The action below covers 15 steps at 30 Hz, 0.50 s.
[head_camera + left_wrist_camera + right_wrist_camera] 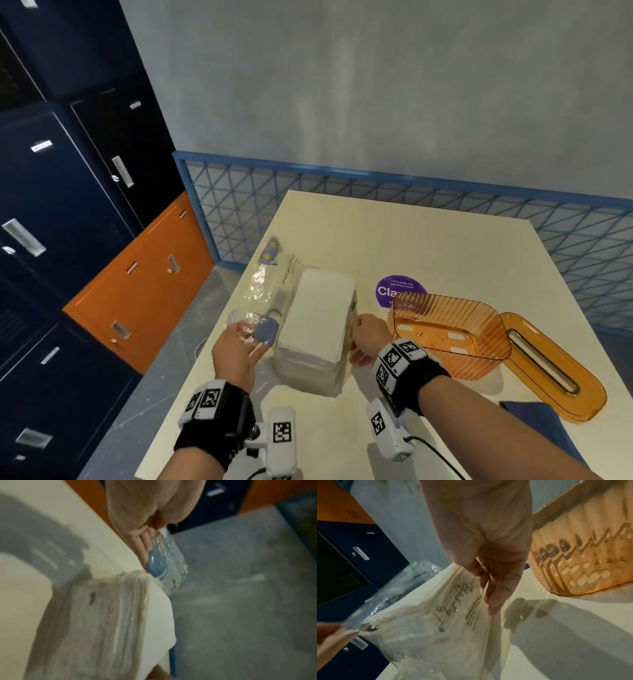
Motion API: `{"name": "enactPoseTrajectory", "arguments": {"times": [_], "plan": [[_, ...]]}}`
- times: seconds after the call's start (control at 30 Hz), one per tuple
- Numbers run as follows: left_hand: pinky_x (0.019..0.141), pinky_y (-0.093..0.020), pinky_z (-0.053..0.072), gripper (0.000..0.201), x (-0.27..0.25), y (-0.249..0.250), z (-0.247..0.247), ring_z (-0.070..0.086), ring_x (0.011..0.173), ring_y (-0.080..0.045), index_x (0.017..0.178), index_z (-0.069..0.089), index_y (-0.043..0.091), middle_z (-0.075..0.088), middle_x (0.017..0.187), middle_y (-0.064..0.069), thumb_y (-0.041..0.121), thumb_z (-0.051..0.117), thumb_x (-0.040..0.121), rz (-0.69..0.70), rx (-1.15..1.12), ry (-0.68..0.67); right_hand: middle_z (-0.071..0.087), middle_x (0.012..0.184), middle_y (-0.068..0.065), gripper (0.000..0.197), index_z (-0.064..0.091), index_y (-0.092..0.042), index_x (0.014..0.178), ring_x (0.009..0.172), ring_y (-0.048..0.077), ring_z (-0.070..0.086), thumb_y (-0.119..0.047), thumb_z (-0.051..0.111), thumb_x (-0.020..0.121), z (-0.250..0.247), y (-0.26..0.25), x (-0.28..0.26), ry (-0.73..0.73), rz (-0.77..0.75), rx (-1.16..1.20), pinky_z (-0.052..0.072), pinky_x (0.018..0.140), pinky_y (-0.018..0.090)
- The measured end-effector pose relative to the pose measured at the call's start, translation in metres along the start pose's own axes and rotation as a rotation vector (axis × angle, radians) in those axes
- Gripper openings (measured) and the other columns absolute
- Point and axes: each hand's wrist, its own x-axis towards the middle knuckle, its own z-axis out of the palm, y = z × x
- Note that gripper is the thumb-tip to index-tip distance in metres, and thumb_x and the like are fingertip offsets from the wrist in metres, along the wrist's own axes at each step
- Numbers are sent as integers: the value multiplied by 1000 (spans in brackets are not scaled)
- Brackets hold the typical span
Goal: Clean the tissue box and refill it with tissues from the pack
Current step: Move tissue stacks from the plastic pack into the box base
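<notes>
- We've got the white stack of tissues (pixel 317 325) on the cream bench (pixel 445 246), near its left edge, the clear printed plastic pack wrapper (pixel 270 291) peeled open around it.
- Our left hand (pixel 236 356) pinches the loose wrapper flap, pulling left; our right hand (pixel 368 334) grips the wrapper's right side, seemingly bracing so the stack comes free.
- Right of us, the ribbed orange translucent tissue box (pixel 448 332) sits open and empty, its slotted orange lid (pixel 548 366) beside it, ready for filling.
</notes>
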Motion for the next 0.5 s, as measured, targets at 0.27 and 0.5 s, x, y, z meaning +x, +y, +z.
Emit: {"name": "enactPoseTrajectory", "arguments": {"times": [0.27, 0.5], "plan": [[84, -39, 48, 31, 2, -10, -11, 58, 94, -32, 84, 48, 7, 52, 115, -19, 27, 32, 102, -244, -304, 57, 71, 93, 20, 30, 51, -9, 68, 81, 36, 71, -13, 37, 94, 0, 5, 1, 22, -24, -27, 59, 75, 45], [41, -20, 51, 30, 5, -17, -22, 54, 70, -17, 74, 48, 6, 55, 80, -7, 20, 42, 101, -270, -199, 163, 64, 72, 10, 34, 51, -8, 76, 74, 36, 70, -24, 31, 98, -1, 6, -5, 16, -28, -7, 57, 60, 37]]}}
